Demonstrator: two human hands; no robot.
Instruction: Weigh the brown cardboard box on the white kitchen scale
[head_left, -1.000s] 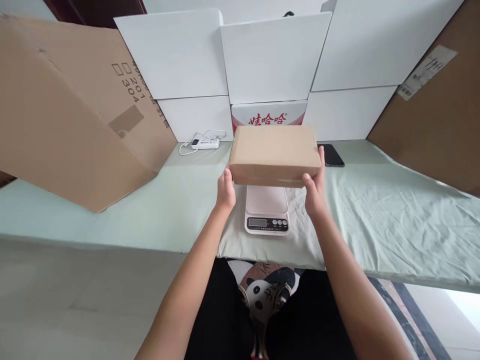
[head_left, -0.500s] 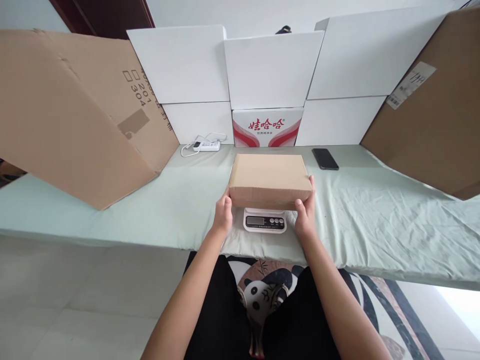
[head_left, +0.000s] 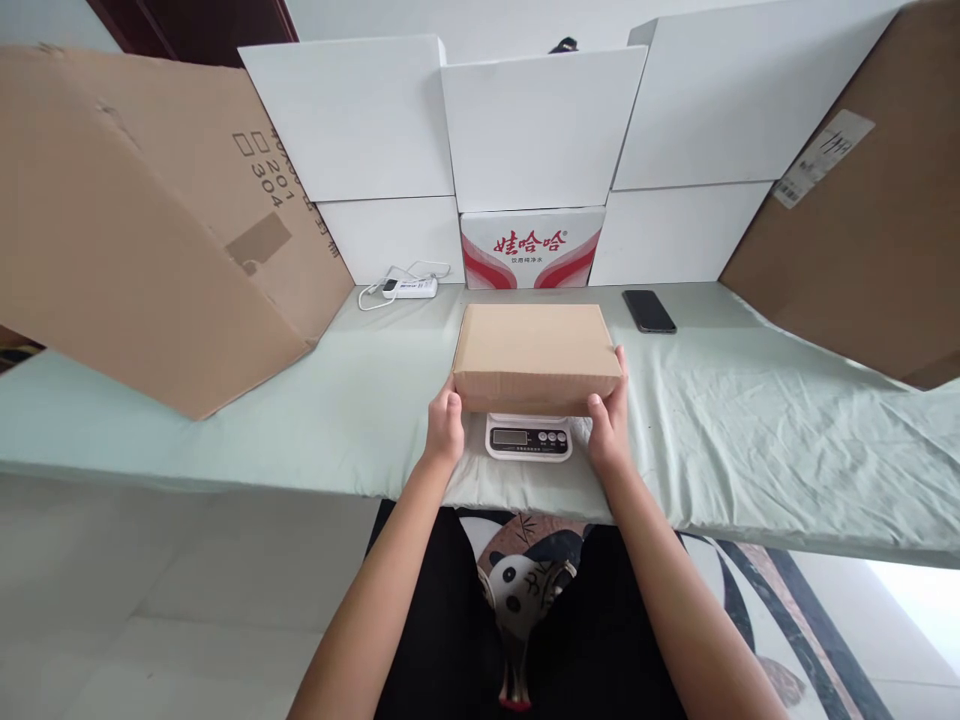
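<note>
Sitting flat on top of a small white kitchen scale (head_left: 529,438), the closed brown cardboard box (head_left: 535,357) covers the whole platform so only the scale's front strip with the display and buttons pokes out underneath. Left hand (head_left: 445,431) is pressed against the box's left end, fingers curled loosely around the near corner, so it has hold of that side. Right hand (head_left: 610,423) does the same on the right end, thumb up along the edge, fingers wrapped under the corner. Neither hand is clenched tight, more of a light grip from both sides.

All of it sits near the front edge of a table draped in pale green cloth (head_left: 750,430). A dark phone (head_left: 649,311) lies face up behind and to the right of the box, well apart from it. A white power strip (head_left: 409,288) with its cord is off to the back left. Right behind the box there's a red and white carton (head_left: 532,247) with printed characters, white boxes (head_left: 540,130) stacked around it, and big brown cardboard sheets (head_left: 135,240) leaning in on both sides
</note>
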